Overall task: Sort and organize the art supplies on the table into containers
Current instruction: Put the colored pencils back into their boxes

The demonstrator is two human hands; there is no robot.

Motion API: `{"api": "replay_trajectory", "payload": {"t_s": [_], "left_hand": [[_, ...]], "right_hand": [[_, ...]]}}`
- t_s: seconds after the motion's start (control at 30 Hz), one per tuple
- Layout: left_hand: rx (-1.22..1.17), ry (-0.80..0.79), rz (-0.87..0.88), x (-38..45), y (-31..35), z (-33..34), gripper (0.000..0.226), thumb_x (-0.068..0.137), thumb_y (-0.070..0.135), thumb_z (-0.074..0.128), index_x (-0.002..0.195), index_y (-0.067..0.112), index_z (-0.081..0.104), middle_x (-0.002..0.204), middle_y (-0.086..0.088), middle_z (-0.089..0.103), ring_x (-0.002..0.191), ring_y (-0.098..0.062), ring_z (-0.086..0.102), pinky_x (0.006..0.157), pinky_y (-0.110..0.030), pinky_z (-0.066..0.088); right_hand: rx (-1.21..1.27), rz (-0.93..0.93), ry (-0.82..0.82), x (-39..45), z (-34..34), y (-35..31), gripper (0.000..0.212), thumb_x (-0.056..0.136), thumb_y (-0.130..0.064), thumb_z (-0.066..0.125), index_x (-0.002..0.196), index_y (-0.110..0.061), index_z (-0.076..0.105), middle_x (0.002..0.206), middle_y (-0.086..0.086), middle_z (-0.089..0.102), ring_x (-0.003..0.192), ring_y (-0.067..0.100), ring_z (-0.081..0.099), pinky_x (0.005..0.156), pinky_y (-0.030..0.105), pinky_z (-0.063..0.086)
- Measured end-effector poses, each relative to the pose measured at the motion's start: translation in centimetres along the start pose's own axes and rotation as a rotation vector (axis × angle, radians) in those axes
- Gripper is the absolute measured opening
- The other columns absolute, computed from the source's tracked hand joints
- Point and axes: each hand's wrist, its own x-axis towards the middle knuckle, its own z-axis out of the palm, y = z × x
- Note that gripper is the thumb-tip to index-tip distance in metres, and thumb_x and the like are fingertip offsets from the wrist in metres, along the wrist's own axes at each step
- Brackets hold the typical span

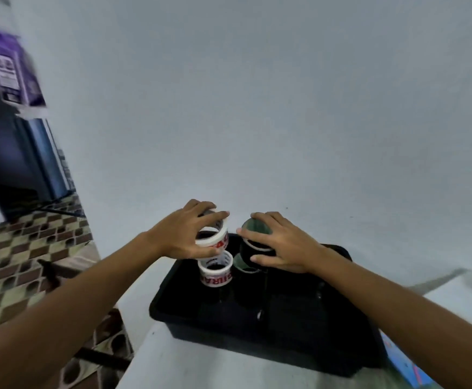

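From my remote seat, little lettering reads cleanly. The white tape roll [211, 239] in the left hand [185, 234] carries red capitals; I can make out only "A" and part of a round letter beside it. The second white tape roll [216, 271], standing in the black bin [170, 313], shows red capitals that look like "IRA", cut off at both ends. The purple box [14, 71] at upper left bears a white label, too blurred to read.

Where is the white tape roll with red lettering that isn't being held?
In the head view it sits in the black tray at its far left end, the white roll with red lettering directly below the similar roll held by the left hand.
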Motion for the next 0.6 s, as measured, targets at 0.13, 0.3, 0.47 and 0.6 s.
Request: {"api": "replay_trajectory", "payload": {"t_s": [0.13, 0.3, 0.47, 0.6], "left_hand": [[-0.08, -0.05, -0.051, -4.3, -1.9, 2.0, 0.083, 0.078, 0.073, 0.05, 0.148, 0.034, 0.031, 0.145, -0.002, 0.037, 0.132, -0.018, 0.03, 0.104, -0.032, 0.036], [-0.139, -0.103, -0.053, -5.3, -1.9, 5.2, 0.083, 0.079, 0.072, 0.051, 0.149, 0.033, 0.03, 0.146, -0.001, 0.035, 0.131, -0.02, 0.031, 0.106, -0.038, 0.037], [-0.037, -0.177, 0.007, -4.8, -0.8, 7.6, 0.087, 0.075, 0.078, 0.038, 0.149, 0.035, 0.028, 0.145, -0.003, 0.036, 0.126, -0.023, 0.037, 0.102, -0.036, 0.035], [0.038, -0.276, -0.004, -5.0, -0.6, 8.7, 0.103, 0.067, 0.093, 0.02, 0.151, 0.032, 0.023, 0.152, -0.004, 0.029, 0.129, -0.024, 0.033, 0.104, -0.039, 0.029]], "right_hand": [[0.049, -0.02, -0.073, 2.1, 2.9, -3.9, 0.06, 0.092, -0.059, 0.04, 0.147, -0.035, 0.035, 0.14, 0.019, 0.043, 0.12, 0.036, 0.046, 0.102, 0.046, 0.043], [0.058, 0.097, -0.211, 2.1, 5.8, -5.5, 0.071, 0.09, -0.066, 0.03, 0.152, -0.037, 0.016, 0.151, 0.013, 0.026, 0.134, 0.031, 0.028, 0.112, 0.042, 0.031], [0.086, 0.202, -0.33, 1.9, 7.1, -5.8, 0.081, 0.091, -0.06, 0.047, 0.154, -0.027, 0.008, 0.152, 0.009, 0.02, 0.135, 0.028, 0.024, 0.112, 0.04, 0.031], [0.131, 0.27, -0.377, 2.3, 7.0, -6.2, 0.089, 0.088, -0.056, 0.056, 0.154, -0.016, 0.011, 0.151, 0.006, 0.019, 0.135, 0.026, 0.025, 0.111, 0.038, 0.033]]}}
